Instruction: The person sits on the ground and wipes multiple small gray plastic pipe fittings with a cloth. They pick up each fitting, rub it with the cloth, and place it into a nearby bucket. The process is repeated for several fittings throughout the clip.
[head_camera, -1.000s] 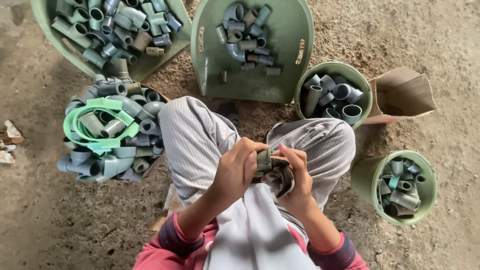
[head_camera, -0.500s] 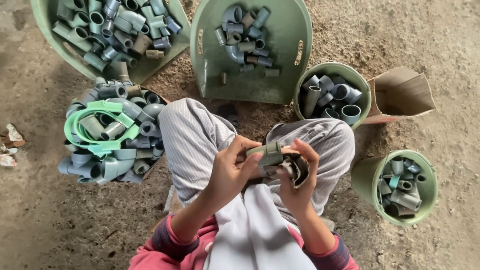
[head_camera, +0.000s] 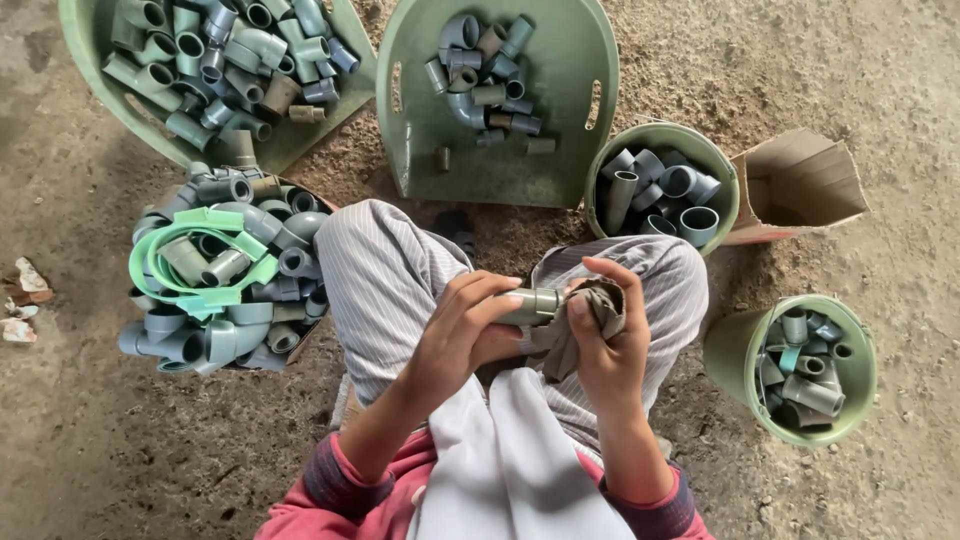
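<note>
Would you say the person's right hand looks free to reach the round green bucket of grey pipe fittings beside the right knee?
Probably not at once: the right hand grips a dark rag against the fitting. The bucket stands open-topped with nothing across the way.

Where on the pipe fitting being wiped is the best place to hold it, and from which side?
Grip the pipe fitting round its plain barrel at the end away from the rag, coming from the person's left, as the left hand does. It lies roughly level, its other end at the cloth in the right hand, so only that end is free, probably.
</note>
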